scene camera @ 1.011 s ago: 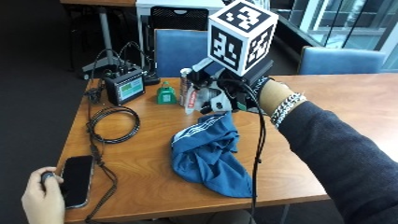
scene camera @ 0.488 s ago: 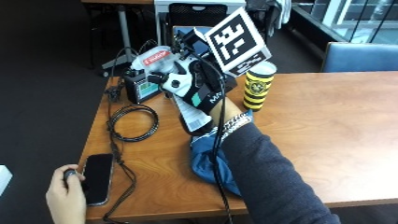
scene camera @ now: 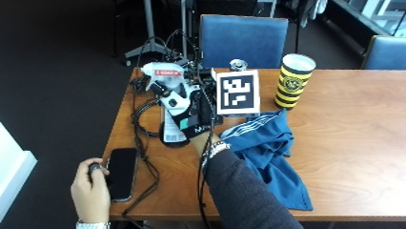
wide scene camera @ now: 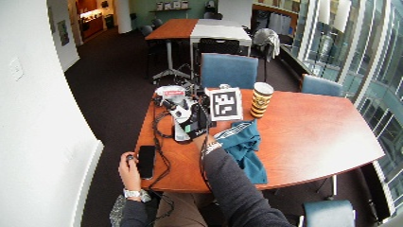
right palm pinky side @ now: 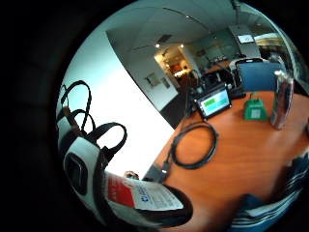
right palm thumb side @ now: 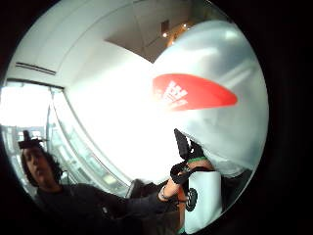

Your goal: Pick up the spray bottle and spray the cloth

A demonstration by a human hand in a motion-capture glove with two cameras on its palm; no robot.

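Wooden tabletop (scene camera: 355, 114) with blue chairs behind it, seen from outside: the gloved right hand (scene camera: 190, 112) grasps the spray bottle (scene camera: 166, 102) and holds it raised above the tabletop's left part. Blue cloth (scene camera: 269, 152) lies crumpled just right of that hand, near a yellow-and-black cup (scene camera: 293, 80); the bare left hand (scene camera: 90, 188) rests beside a black phone (scene camera: 122, 172).

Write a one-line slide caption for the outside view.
Gloved right hand holds the spray bottle raised beside the blue cloth on the table.

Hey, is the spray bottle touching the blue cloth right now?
Apart. In the outside view the spray bottle, held by the gloved right hand, is left of the blue cloth, with the forearm and bare table between them.
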